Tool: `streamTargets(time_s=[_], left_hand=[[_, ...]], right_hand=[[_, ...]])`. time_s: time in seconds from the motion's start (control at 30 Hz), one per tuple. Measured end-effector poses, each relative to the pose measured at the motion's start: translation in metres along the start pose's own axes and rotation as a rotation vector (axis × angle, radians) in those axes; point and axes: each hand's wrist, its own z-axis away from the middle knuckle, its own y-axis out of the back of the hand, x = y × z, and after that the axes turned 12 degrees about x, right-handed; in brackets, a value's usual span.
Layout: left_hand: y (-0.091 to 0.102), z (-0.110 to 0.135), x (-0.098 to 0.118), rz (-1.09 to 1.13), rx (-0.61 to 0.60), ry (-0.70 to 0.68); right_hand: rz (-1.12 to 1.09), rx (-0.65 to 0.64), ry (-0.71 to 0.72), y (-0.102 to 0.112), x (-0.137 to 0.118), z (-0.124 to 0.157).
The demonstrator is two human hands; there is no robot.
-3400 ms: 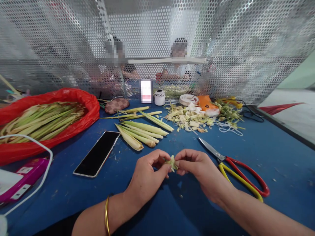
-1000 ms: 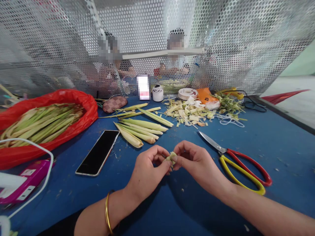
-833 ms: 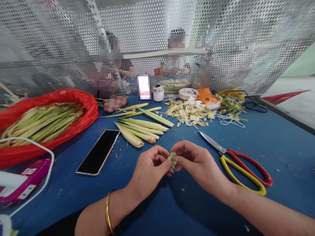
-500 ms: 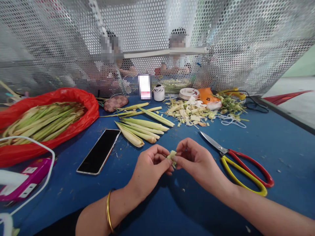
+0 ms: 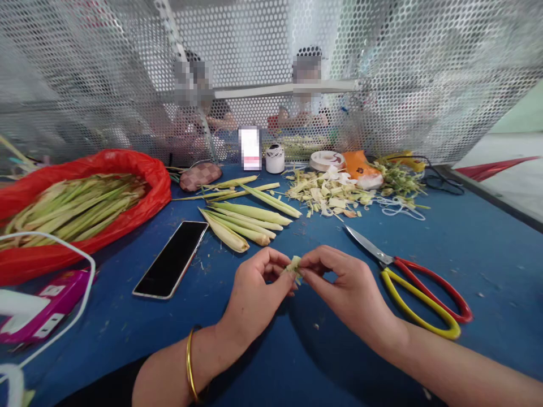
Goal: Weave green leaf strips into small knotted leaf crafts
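My left hand [image 5: 254,291] and my right hand [image 5: 345,285] meet low over the blue table [image 5: 466,237]. Both pinch one small pale green folded leaf piece [image 5: 294,264] between thumb and fingertips. My left wrist wears a gold bangle [image 5: 190,370]. Just beyond the hands lies a bundle of trimmed green stalks [image 5: 244,220]. Scissors with red and yellow handles [image 5: 407,277] rest to the right of my right hand, blades pointing away.
A black phone [image 5: 172,259] lies left of my hands. A red bag of long green stalks [image 5: 80,206] fills the far left. Leaf trimmings [image 5: 335,195], a tape roll [image 5: 324,160] and a white spool [image 5: 275,158] sit by the perforated metal screen [image 5: 403,79]. People sit behind it.
Both hands stayed pinched on the leaf piece and shifted only slightly, my right fingers working at it. Nothing else on the table moved.
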Motion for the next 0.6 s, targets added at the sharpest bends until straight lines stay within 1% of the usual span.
streamTargets(time_s=[0.03, 0.1, 0.2, 0.27, 0.37, 0.5, 0.6], left_hand=[[-0.0001, 0.0003, 0.0002, -0.019, 0.009, -0.017], [0.0000, 0.0008, 0.0005, -0.064, 0.025, -0.067], [0.0005, 0.0019, 0.0007, -0.130, 0.044, -0.146], [0.0009, 0.0026, 0.0007, -0.163, 0.053, -0.182], [0.0009, 0.0030, 0.0006, -0.170, 0.044, -0.204], [0.0009, 0.0015, -0.0008, -0.138, 0.035, -0.171], [0.0014, 0.0003, -0.0031, -0.149, 0.051, -0.182]], right_hand=[[0.004, 0.011, -0.001, -0.0003, 0.0003, 0.0002], [-0.013, 0.041, -0.069, -0.0015, 0.0014, 0.0002], [-0.167, 0.038, -0.241, -0.0031, 0.0034, -0.0010], [-0.276, -0.002, -0.306, -0.0032, 0.0040, -0.0020], [-0.320, -0.041, -0.311, -0.0023, 0.0031, -0.0030], [-0.267, -0.022, -0.320, -0.0023, 0.0011, -0.0036], [-0.226, -0.026, -0.333, -0.0033, 0.0010, -0.0042]])
